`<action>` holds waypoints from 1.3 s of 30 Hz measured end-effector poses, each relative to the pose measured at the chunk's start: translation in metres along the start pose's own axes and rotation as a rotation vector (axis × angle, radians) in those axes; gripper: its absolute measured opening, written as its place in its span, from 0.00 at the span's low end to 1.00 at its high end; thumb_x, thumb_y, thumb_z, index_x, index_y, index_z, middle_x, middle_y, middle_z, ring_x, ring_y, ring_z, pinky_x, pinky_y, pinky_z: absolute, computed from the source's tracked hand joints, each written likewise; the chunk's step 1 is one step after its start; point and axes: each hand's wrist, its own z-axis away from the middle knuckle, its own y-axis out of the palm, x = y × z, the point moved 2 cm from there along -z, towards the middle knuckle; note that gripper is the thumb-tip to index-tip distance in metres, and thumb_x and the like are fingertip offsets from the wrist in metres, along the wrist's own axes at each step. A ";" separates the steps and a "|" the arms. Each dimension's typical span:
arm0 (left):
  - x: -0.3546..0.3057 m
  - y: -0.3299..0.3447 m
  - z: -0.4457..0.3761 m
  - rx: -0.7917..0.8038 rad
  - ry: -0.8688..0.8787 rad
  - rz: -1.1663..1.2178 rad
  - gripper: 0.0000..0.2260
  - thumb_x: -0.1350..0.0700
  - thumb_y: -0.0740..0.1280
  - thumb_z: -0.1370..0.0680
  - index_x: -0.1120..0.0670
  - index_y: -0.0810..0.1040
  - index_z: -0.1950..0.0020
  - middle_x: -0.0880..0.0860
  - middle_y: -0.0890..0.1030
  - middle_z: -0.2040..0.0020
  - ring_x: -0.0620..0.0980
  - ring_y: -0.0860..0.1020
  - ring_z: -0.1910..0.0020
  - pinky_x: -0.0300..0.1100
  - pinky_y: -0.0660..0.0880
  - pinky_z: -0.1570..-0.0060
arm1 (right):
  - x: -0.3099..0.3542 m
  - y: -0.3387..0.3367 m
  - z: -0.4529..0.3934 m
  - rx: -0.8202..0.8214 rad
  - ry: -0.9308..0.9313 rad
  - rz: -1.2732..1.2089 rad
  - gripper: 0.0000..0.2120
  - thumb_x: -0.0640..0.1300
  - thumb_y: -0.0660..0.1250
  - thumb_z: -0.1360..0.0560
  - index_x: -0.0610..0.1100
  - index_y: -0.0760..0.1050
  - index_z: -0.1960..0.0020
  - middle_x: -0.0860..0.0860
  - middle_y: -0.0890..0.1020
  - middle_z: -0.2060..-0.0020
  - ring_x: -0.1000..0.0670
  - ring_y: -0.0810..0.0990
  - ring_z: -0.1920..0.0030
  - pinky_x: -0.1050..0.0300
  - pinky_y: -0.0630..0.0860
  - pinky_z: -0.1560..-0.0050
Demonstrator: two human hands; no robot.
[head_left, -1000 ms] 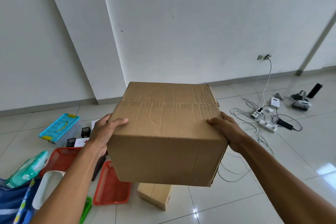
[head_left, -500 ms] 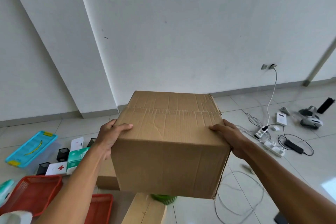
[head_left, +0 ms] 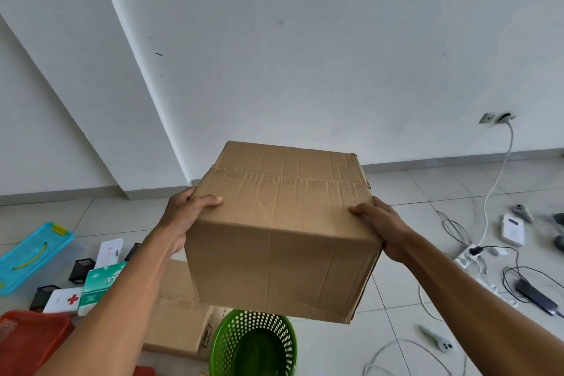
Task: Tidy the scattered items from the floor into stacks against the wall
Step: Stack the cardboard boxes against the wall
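Observation:
I hold a large closed cardboard box in the air in front of me, facing the white wall. My left hand grips its left side with the thumb on top. My right hand grips its right side the same way. Below the box on the tiled floor lie a second cardboard box and a green perforated basket. The held box hides part of both.
On the floor at left: a blue-lidded bin, black mesh cups, a first-aid box, a green tissue pack, a red basket. At right: cables, a power strip, a white device, a wall socket.
My view has moved forward and to the right toward the wall, with the box still held by both hands. The green basket has come into sight under the box.

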 end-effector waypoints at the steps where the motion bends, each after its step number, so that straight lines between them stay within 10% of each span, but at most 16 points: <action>1: -0.005 0.008 -0.013 -0.019 -0.014 0.007 0.15 0.52 0.76 0.31 0.52 0.82 0.45 0.57 0.83 0.47 0.59 0.80 0.47 0.50 0.76 0.52 | 0.007 -0.004 -0.019 0.019 0.007 0.011 0.19 0.43 0.66 0.23 0.44 0.70 0.34 0.45 0.80 0.45 0.43 0.81 0.47 0.51 0.79 0.54; 17: -0.038 0.038 -0.219 -0.220 -0.141 0.052 0.07 0.56 0.74 0.28 0.48 0.79 0.53 0.54 0.82 0.52 0.56 0.80 0.54 0.45 0.75 0.60 | 0.088 0.049 -0.307 0.221 0.087 0.150 0.19 0.43 0.66 0.23 0.44 0.69 0.33 0.45 0.79 0.45 0.43 0.80 0.48 0.50 0.79 0.55; 30: -0.046 -0.033 -0.398 -0.313 -0.288 -0.022 0.24 0.64 0.77 0.33 0.55 0.75 0.39 0.54 0.78 0.45 0.51 0.76 0.52 0.46 0.72 0.56 | 0.142 0.177 -0.506 0.320 0.223 0.303 0.33 0.31 0.72 0.30 0.42 0.64 0.29 0.43 0.75 0.38 0.43 0.78 0.47 0.51 0.75 0.61; 39: -0.019 -0.083 -0.500 -0.338 -0.425 -0.029 0.34 0.69 0.77 0.35 0.53 0.70 0.32 0.55 0.76 0.40 0.58 0.75 0.42 0.53 0.72 0.48 | 0.133 0.273 -0.614 0.273 0.399 0.289 0.27 0.41 0.72 0.28 0.43 0.65 0.33 0.45 0.73 0.42 0.41 0.74 0.46 0.41 0.73 0.50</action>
